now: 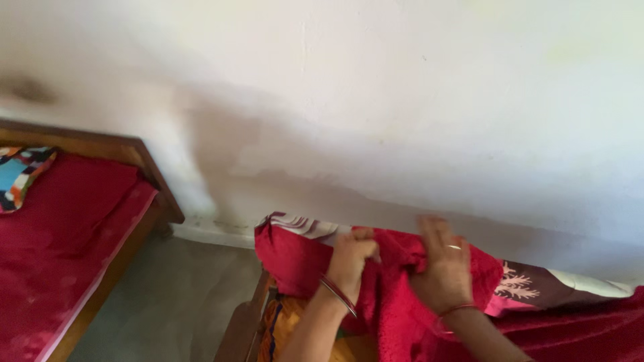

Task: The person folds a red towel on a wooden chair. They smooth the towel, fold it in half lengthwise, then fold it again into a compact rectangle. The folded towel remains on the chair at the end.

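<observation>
Against the pale wall (402, 100), at the bed's (590, 328) wall-side edge, both hands clutch a bunched red blanket (396, 295), left hand (350, 258) and right hand (443, 265) side by side, its bulk hanging below them.

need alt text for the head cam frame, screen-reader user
Two bare hands, left hand and right hand, grip a bunched red blanket against a white wall, over a mattress with a patterned sheet. A second wooden bed with red bedding stands at left across a grey floor.
</observation>
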